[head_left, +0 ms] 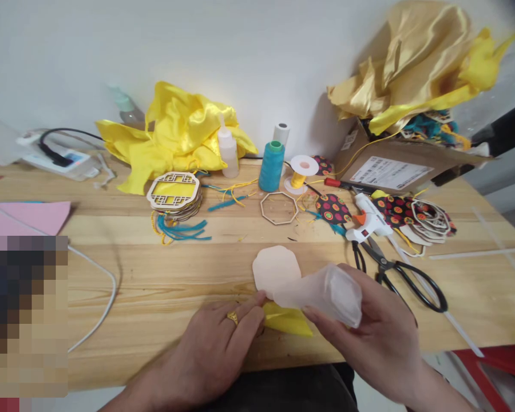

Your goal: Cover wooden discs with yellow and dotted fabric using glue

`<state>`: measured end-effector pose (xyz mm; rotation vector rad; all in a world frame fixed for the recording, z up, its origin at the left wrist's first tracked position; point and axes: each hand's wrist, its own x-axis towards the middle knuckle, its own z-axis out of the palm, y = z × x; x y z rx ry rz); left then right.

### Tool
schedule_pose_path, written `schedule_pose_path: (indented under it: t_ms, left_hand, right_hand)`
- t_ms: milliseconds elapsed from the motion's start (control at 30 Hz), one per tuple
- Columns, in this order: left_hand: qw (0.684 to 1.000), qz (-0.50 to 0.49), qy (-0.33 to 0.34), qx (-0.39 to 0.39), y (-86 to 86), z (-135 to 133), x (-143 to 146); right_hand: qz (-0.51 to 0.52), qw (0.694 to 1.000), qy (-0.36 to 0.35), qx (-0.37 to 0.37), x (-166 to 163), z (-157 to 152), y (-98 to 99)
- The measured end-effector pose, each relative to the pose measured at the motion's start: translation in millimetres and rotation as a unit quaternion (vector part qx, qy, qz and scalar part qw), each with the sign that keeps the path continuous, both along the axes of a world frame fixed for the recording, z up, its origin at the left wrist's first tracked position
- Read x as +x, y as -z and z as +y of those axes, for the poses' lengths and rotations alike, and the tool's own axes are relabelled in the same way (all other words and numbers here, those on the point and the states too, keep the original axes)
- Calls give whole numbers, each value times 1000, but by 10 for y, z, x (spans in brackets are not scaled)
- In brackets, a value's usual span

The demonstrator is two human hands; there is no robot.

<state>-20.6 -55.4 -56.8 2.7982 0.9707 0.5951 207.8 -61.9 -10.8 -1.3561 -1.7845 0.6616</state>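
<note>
My right hand [377, 326] is wrapped round a translucent plastic squeeze bottle [326, 294], tipped with its base toward me. Its front end lies over the lower edge of a white card piece [277, 266] with scalloped corners; the nozzle tip cannot be made out. My left hand [223, 337], with a gold ring, rests on the table and holds the card at its lower left edge with a fingertip. Beside its fingers, a piece of yellow fabric [287, 320] lies just below the card.
Behind stand a teal thread cone [272, 166], a yellow thread spool [299, 178] and another squeeze bottle [228, 151]. Stacked wooden frames [174, 191] lie left. Black-handled scissors [386, 264], a glue gun [369, 220] and a cardboard box [352, 149] are right. A white cable [111, 292] crosses the left side.
</note>
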Motion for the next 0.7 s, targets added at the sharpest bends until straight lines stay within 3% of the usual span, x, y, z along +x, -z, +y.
schedule_pose_path:
  t_ms: [133, 500, 700]
  left_hand:
    - [1000, 9, 0, 12, 15, -5, -6]
    - [1000, 5, -7, -2, -33, 8, 22]
    - [1000, 8, -6, -4, -6, -3, 12]
  right_hand:
    - [0, 1000, -13, -7, 1, 17, -1]
    - [-19, 998, 59, 24, 164, 15, -2]
    - [-9, 1000, 17, 14, 43, -2, -20]
